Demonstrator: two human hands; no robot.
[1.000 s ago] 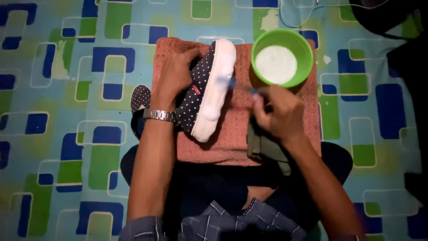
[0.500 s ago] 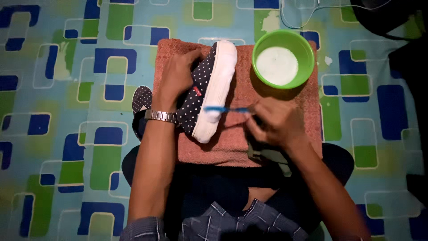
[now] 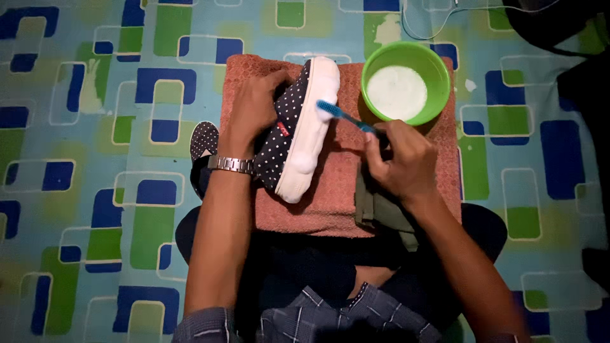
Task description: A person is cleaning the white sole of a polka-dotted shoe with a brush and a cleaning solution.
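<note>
Polka-dot sneaker point(image 3: 286, 130) is held on its side on the pink towel point(image 3: 330, 203) by the left hand point(image 3: 254, 108), white sole partly lathered, while a blue toothbrush point(image 3: 343, 115) is pinched in the right hand point(image 3: 397, 159) against it; scrubbing judged midway, green bowl point(image 3: 438, 70) of cleaner alongside.

Patterned floor mat point(image 3: 82, 190) left of the towel point(image 3: 330, 203): open, wide passage, only the second shoe point(image 3: 202, 143) lying just beside the towel's left edge. Far side: green bowl point(image 3: 406, 82) sits on the towel's far right corner, a thin cable point(image 3: 419, 32) beyond it. Right side: bare mat near the towel, dark bulky item point(image 3: 572, 38) blocking the far right corner. Towel's middle taken by the tilted shoe point(image 3: 298, 127), left hand point(image 3: 254, 108), right hand point(image 3: 397, 159) and toothbrush point(image 3: 343, 115); near edge closed off by the person's legs
</note>
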